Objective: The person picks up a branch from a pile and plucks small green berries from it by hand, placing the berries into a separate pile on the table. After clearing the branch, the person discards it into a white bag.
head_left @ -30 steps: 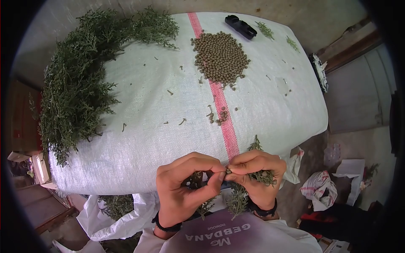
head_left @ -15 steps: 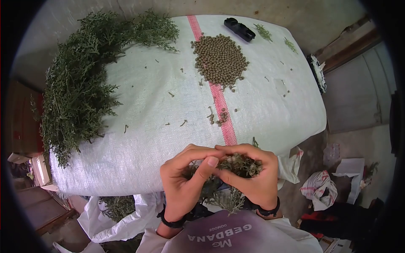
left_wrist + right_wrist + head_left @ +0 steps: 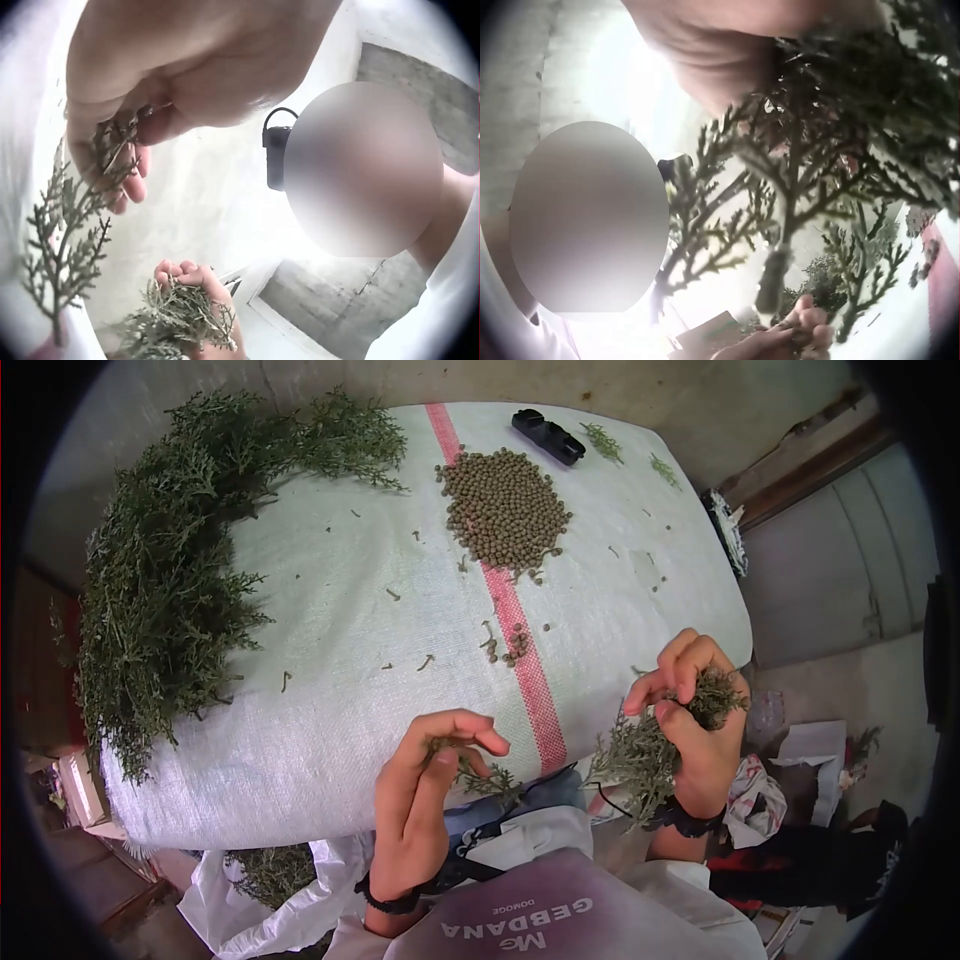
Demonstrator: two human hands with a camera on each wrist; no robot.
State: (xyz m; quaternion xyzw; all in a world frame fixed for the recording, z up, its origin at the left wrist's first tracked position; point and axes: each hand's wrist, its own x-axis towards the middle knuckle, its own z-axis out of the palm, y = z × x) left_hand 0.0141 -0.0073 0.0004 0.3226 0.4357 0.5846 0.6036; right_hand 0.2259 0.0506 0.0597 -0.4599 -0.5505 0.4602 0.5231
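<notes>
In the head view my left hand (image 3: 415, 800) is in front of the sack's near edge, its fingers and thumb curled round a small green conifer sprig (image 3: 487, 780). The sprig (image 3: 60, 255) hangs from those fingers in the left wrist view. Farther right, my right hand (image 3: 705, 745) grips a bunch of leafy conifer sprigs (image 3: 640, 760) that spills below the thumb. The bunch (image 3: 791, 180) fills much of the right wrist view. A heap of small round brown cones (image 3: 505, 510) lies on the white sack (image 3: 340, 610), with several loose cones (image 3: 515, 645) nearer me.
A large pile of conifer branches (image 3: 160, 590) covers the sack's left side. At the back lie a black object (image 3: 548, 437) and small sprigs (image 3: 602, 442). Bits of stem are scattered about. Below the left edge, an open white bag (image 3: 240, 900) contains more greenery.
My hands were together at a cone and sprigs, then parted. The right moved right and up with its bunch; the left stayed near the sack's edge with a sprig. The head view shifted slightly.
</notes>
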